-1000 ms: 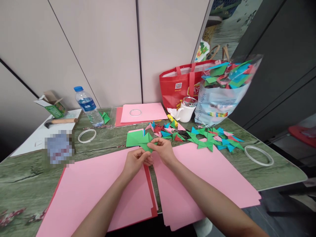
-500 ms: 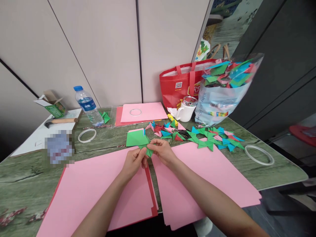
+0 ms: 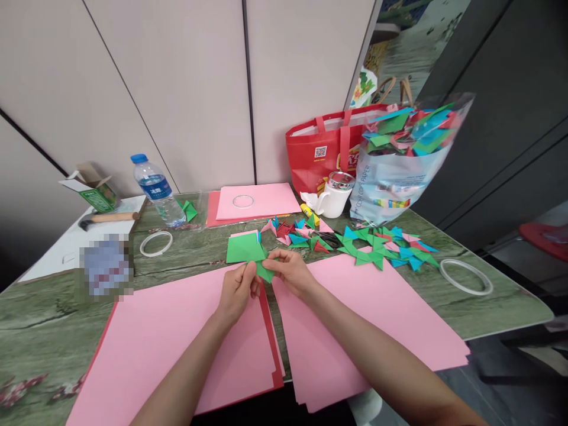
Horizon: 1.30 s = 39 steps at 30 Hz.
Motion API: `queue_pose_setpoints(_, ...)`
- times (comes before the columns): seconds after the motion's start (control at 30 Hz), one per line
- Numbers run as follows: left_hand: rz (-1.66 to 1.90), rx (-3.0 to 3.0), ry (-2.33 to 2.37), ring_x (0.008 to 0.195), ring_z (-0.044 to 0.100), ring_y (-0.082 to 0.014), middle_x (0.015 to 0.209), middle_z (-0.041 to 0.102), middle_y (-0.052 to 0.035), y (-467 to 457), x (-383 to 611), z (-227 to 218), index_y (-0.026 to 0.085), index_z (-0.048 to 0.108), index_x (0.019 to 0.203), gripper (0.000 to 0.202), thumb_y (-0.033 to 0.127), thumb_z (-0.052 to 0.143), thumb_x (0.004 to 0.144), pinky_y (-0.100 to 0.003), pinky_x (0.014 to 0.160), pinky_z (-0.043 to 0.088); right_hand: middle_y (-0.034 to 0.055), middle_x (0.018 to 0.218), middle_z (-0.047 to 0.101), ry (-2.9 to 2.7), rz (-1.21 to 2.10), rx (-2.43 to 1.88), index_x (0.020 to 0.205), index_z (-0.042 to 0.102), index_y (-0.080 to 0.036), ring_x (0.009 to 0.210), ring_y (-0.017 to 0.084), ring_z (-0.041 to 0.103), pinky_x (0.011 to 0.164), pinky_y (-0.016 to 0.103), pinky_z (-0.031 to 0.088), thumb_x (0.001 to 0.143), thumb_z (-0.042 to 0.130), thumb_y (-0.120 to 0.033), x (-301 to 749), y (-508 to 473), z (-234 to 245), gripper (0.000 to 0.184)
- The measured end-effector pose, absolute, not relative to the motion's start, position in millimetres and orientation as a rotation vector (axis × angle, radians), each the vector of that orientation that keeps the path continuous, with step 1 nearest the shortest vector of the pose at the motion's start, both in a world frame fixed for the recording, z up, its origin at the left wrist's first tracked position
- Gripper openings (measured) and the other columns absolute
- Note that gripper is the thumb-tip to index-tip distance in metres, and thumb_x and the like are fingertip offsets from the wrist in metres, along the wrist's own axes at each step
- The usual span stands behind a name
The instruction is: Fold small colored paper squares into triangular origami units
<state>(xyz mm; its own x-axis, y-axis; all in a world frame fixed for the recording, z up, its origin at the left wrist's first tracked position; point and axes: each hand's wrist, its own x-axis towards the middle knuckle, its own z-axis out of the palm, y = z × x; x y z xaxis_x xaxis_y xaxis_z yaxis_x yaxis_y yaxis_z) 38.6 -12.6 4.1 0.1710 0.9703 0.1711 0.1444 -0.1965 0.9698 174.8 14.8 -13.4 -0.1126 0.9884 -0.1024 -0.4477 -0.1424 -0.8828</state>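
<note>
Green paper piece (image 3: 265, 274) looks part-folded

Left hand (image 3: 236, 291) and right hand (image 3: 290, 273) pinch it between their fingertips, just beside flat squares (image 3: 241, 248) that seem left to fold. Star-like folded pieces (image 3: 377, 260), apparently done, lie to the right.

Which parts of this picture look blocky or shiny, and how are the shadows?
Head view: mosaic squares cover a bluish item at left; head view: the silvery mug lid gleams; head view: the pink sheets show soft shading; head view: the green folded paper between the fingers has detail too small to trace.
</note>
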Motion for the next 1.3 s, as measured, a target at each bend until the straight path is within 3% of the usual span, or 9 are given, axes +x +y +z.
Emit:
queue_pose_setpoints(0.23,0.855,1.556,1.122,0.033,0.046,-0.0084,0.037,0.052,0.0007,-9,41,0,0.016,0.048,0.041,0.047,0.044,0.047,0.079,-0.020,0.038,0.035,-0.0056,0.050,0.051,-1.030,1.276,-0.986,0.059,0.060,-0.016,0.046,0.005,0.040,0.046,0.020,0.035,0.053,0.074,-0.024,177,13,-13,0.017)
queue_pose_setpoints(0.37,0.901,1.498,1.117,0.035,0.051,-0.0099,0.039,0.054,0.0008,-8,43,1,0.015,0.047,0.043,0.041,0.038,0.051,0.078,-0.020,0.041,0.039,-0.0044,0.053,0.053,-1.033,1.229,-1.015,0.060,0.060,-0.016,0.046,0.006,0.042,0.046,0.020,0.037,0.053,0.073,-0.026,174,11,-13,0.018)
queue_pose_setpoints(0.43,1.028,1.417,1.128,0.041,0.056,-0.0114,0.046,0.056,0.0027,-9,46,2,0.015,0.054,0.059,0.026,0.035,0.057,0.074,-0.022,0.045,0.044,-0.0037,0.055,0.054,-1.036,1.145,-1.060,0.061,0.061,-0.016,0.046,0.007,0.042,0.045,0.020,0.037,0.055,0.072,-0.027,174,10,-12,0.017)
queue_pose_setpoints(0.47,1.116,1.367,1.117,0.046,0.058,-0.0121,0.050,0.057,0.0044,-9,47,2,0.015,0.057,0.076,0.019,0.033,0.061,0.071,-0.023,0.049,0.047,-0.0033,0.056,0.055,-1.032,1.109,-1.079,0.062,0.061,-0.016,0.046,0.007,0.043,0.045,0.020,0.037,0.056,0.072,-0.027,174,10,-12,0.017)
queue_pose_setpoints(0.53,1.273,1.284,1.069,0.055,0.061,-0.0123,0.058,0.056,0.0082,-10,49,3,0.021,0.044,0.115,0.053,0.027,0.066,0.067,-0.027,0.057,0.052,-0.0028,0.057,0.056,-1.016,1.067,-1.098,0.063,0.060,-0.016,0.046,0.008,0.045,0.044,0.021,0.038,0.058,0.071,-0.027,174,9,-11,0.016)
queue_pose_setpoints(0.6,1.324,1.276,1.033,0.059,0.062,-0.0116,0.059,0.052,0.0103,-11,49,3,0.026,0.027,0.130,0.075,0.023,0.067,0.066,-0.031,0.066,0.054,-0.0026,0.057,0.057,-1.007,1.067,-1.092,0.063,0.060,-0.016,0.046,0.008,0.047,0.044,0.021,0.040,0.059,0.070,-0.027,174,9,-11,0.015)
queue_pose_setpoints(0.8,1.124,1.326,1.050,0.073,0.066,-0.0206,0.063,0.063,0.0034,-11,46,-3,0.017,0.048,0.123,0.056,0.027,0.064,0.070,-0.040,0.081,0.050,-0.0019,0.060,0.057,-1.101,1.100,-1.065,0.067,0.062,-0.016,0.046,0.008,0.047,0.045,0.022,0.042,0.059,0.070,-0.031,174,9,-11,0.018)
queue_pose_setpoints(1.07,1.150,1.175,1.008,0.072,0.067,-0.0237,0.068,0.069,0.0004,-8,43,2,0.016,0.047,0.125,0.067,0.028,0.070,0.064,-0.043,0.080,0.052,-0.0023,0.062,0.056,-1.142,1.167,-0.999,0.080,0.061,-0.018,0.051,0.009,0.049,0.049,0.022,0.044,0.060,0.068,-0.026,176,9,-9,0.022)
queue_pose_setpoints(1.3,1.188,1.111,0.944,0.071,0.067,-0.0200,0.058,0.063,0.0047,-6,42,-1,0.016,0.048,0.123,0.064,0.022,0.070,0.064,-0.041,0.082,0.051,-0.0012,0.070,0.061,-1.079,1.265,-0.899,0.086,0.054,-0.019,0.057,0.011,0.055,0.054,0.025,0.049,0.060,0.069,-0.026,175,8,-7,0.030)
